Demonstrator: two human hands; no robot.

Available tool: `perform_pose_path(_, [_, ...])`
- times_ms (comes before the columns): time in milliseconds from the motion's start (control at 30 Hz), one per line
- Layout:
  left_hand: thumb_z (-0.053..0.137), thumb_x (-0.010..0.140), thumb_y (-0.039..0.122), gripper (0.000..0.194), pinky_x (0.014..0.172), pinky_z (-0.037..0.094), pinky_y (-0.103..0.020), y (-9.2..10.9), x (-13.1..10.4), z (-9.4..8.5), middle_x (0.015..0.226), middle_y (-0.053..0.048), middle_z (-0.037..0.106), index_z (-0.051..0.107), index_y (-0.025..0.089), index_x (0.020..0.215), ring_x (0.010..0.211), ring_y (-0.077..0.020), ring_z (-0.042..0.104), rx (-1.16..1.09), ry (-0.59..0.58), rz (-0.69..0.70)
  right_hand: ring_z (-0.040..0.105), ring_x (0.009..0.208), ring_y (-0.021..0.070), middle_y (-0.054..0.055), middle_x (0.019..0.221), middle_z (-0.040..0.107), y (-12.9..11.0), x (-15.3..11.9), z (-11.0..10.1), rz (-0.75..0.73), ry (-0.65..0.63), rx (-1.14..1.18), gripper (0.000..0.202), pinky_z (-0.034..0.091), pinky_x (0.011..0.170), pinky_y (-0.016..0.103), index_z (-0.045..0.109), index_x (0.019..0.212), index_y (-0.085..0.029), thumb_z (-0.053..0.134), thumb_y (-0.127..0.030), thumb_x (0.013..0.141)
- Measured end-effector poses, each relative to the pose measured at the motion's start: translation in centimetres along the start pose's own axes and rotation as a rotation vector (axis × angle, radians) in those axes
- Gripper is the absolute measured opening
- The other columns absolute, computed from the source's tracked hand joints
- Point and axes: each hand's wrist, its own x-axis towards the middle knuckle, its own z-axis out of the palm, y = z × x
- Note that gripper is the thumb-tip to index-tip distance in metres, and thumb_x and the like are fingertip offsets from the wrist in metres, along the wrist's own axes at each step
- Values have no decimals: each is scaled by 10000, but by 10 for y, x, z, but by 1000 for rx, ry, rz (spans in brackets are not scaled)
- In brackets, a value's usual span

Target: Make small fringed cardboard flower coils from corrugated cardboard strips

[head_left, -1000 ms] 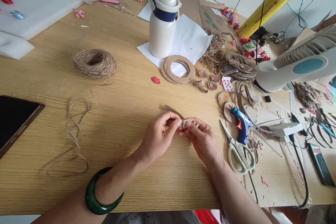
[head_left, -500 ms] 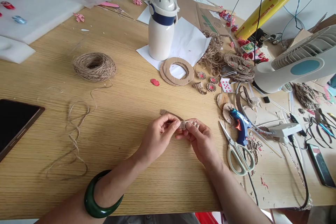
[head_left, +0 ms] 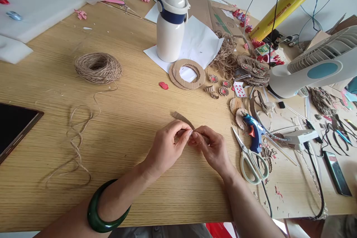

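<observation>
A narrow brown cardboard strip (head_left: 181, 118) sticks out beyond my fingers, its free end pointing up and to the left over the wooden table. My left hand (head_left: 167, 142), with a green bangle on its forearm, pinches the strip between thumb and fingers. Close against it, my right hand (head_left: 213, 148) is closed on the same strip, fingertips nearly touching those of the left. The part of the strip between my hands is mostly hidden by the fingers.
Twine (head_left: 98, 68) lies coiled at left, near a dark tablet (head_left: 16, 128). A white bottle (head_left: 170, 33) stands behind cardboard rings (head_left: 178, 83). Scissors (head_left: 252, 163), a blue glue gun (head_left: 254, 132) and a white fan (head_left: 312, 67) are at right.
My fingers have closed further over the pleated part of the strip, which showed between them before. More of the strip's flat end now shows above my left hand. The view has shifted slightly.
</observation>
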Motion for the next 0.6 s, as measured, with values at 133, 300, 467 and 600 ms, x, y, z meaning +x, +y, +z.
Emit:
perform_pose_path(133, [570, 928, 326, 171, 644, 548, -250, 2, 2, -4, 752, -22, 673, 623, 184, 849, 695, -153, 662, -283, -128, -202, 626, 671, 149, 16, 715, 650, 0, 1, 1, 75, -68, 299, 265, 553, 635, 287, 659, 796, -191, 638, -430, 909])
perform_pose_path(300, [615, 904, 329, 186, 620, 542, -270, 3, 7, -6, 705, -18, 654, 615, 167, 812, 657, -152, 645, -537, -174, -317, 570, 606, 125, -12, 664, 601, 3, 3, 4, 197, -61, 559, 260, 538, 557, 260, 633, 745, -188, 690, -411, 867])
perform_pose_path(467, [588, 922, 321, 237, 636, 531, -300, 3, 8, -4, 684, -19, 625, 578, 159, 750, 656, -160, 645, -792, -282, -398, 551, 552, 114, -26, 587, 555, 3, 2, 4, 203, -80, 612, 293, 488, 543, 243, 600, 685, -179, 653, -380, 891])
perform_pose_path(600, [632, 904, 337, 198, 666, 525, -273, 6, 6, -4, 714, -8, 658, 599, 161, 819, 678, -144, 648, -543, -168, -331, 574, 620, 127, -12, 625, 560, 5, 1, 4, 142, -49, 499, 300, 470, 563, 237, 606, 714, -178, 636, -400, 912])
